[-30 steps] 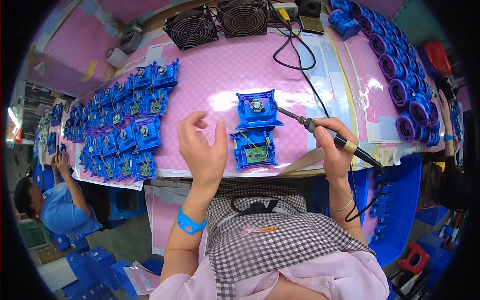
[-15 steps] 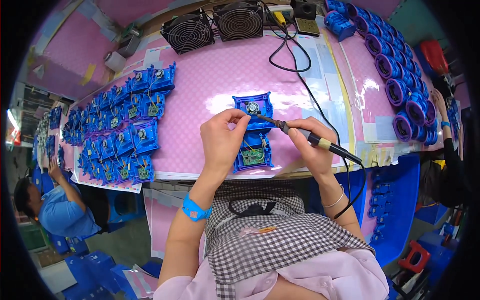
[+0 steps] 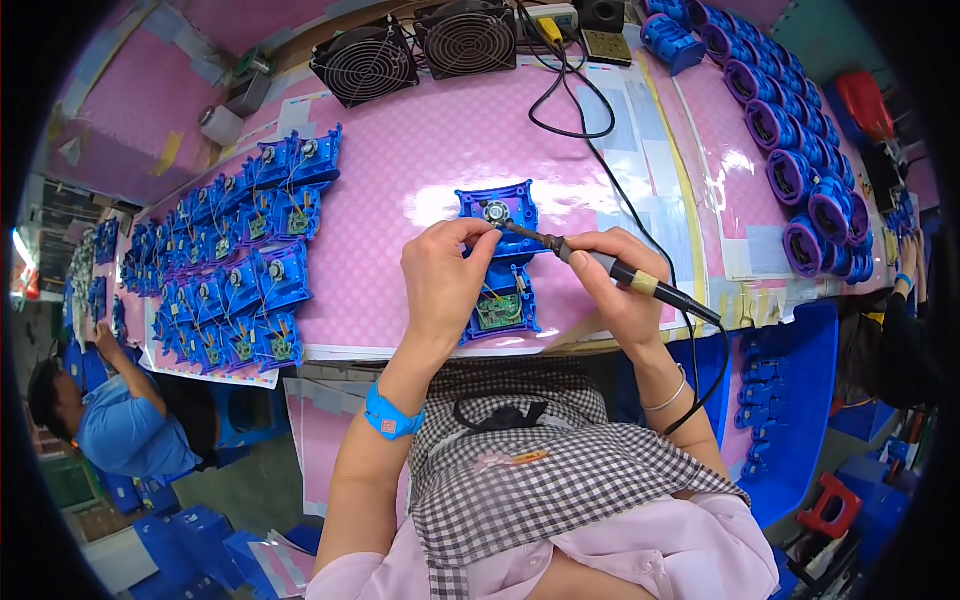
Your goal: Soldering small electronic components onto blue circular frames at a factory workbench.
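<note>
In front of me on the pink table lies a blue plastic housing (image 3: 526,205) with a small round speaker (image 3: 496,211) set in it. Just nearer is a second blue half with a green circuit board (image 3: 500,312) and thin wires. My right hand (image 3: 622,312) grips a soldering iron (image 3: 640,281) like a pen, its tip at the speaker's near edge. Thumb and forefinger of my left hand (image 3: 440,275) are pinched together beside that tip; whatever lies between them is too small to make out.
Rows of blue housings with speakers and boards (image 3: 240,280) fill the left side. Purple-blue round parts (image 3: 800,180) are stacked at right. Two black fans (image 3: 465,45) and a black cable (image 3: 610,150) lie beyond. A blue bin (image 3: 800,420) stands below right; co-workers (image 3: 130,420) flank me.
The view has shifted slightly, moving the table's contents a little left in the picture. Both hands and the iron keep about the same place at the speaker. The right-hand co-worker's arm has moved.
</note>
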`<state>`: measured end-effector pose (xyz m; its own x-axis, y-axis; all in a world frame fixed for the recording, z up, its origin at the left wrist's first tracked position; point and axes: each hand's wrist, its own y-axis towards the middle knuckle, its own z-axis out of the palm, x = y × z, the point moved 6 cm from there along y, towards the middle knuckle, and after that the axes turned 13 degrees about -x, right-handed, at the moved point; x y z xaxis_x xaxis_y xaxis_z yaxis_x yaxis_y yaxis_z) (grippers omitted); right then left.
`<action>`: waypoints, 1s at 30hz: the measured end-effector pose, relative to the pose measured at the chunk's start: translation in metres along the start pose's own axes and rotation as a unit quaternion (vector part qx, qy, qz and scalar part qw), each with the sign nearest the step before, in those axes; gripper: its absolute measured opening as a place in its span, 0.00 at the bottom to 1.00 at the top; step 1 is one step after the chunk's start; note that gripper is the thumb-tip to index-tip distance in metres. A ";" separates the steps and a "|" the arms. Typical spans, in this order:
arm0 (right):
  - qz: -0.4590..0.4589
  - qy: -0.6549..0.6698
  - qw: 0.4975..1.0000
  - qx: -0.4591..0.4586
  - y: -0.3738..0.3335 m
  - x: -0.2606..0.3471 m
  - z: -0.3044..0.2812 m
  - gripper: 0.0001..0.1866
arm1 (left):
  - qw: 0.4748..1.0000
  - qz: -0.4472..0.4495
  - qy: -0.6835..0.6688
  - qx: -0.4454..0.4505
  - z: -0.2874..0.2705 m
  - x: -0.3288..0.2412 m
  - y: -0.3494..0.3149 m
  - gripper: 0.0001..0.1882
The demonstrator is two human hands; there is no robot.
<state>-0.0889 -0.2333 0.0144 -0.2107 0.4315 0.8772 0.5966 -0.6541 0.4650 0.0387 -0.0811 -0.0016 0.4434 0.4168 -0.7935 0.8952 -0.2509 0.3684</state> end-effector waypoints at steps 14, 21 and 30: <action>0.022 0.037 0.996 -0.077 -0.007 -0.011 -0.035 0.09 | 1.000 -0.018 0.004 0.011 0.003 -0.001 -0.001 0.07; 0.042 0.079 0.994 -0.056 -0.012 0.001 -0.033 0.11 | 0.999 -0.020 0.001 0.026 -0.001 0.002 0.002 0.07; -0.117 -0.089 0.939 0.310 -0.028 0.001 0.063 0.28 | 0.947 -0.193 -0.205 -0.156 -0.112 0.078 -0.017 0.13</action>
<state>-0.0575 -0.1753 -0.0055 -0.2919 0.6521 0.6997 0.8980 -0.0650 0.4352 0.0628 0.0537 -0.0160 0.0835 0.0340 -0.9959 0.9851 0.1483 0.0877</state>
